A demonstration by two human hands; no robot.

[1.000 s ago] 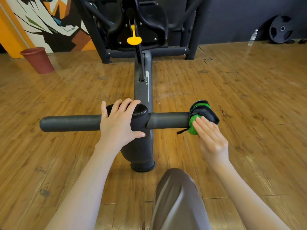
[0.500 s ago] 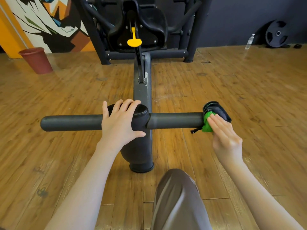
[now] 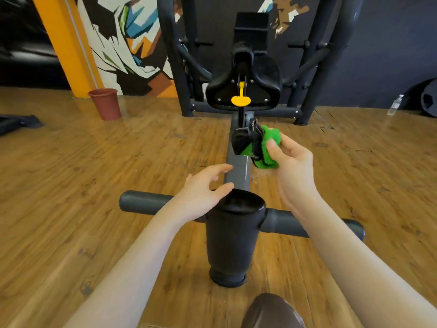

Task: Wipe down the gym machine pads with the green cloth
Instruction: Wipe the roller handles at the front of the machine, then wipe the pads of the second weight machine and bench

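- the right hand (image 3: 292, 162) grips the bunched green cloth (image 3: 268, 147), thumb pressed on its front, and holds it in the air above the machine's centre beam (image 3: 237, 166), clear of every pad.
- the cloth is green with black parts, and a frayed black end sticks up at its top.
- the left hand (image 3: 203, 192) is released, fingers spread and loosely bent, grasping nothing; it hovers over the left roller pad (image 3: 144, 204) just beside the central black pad (image 3: 233, 233). whether it touches the roller cannot be told.
- the right roller pad (image 3: 286, 224) sticks out from the other side of the central pad, partly hidden by the right forearm, and runs towards the right edge of the wooden floor (image 3: 71, 185).
- at the far end of the beam a black seat (image 3: 257, 84) with a yellow adjustment knob (image 3: 240, 100) sits in the dark frame (image 3: 177, 67).
- a reddish-brown pot (image 3: 105, 104) stands on the floor near the far left, by the painted wall.
- a clear bottle (image 3: 395, 105) and a black weight plate (image 3: 429, 98) are at the far right edge.
- a brown-clad knee (image 3: 272, 312) shows at the near edge.
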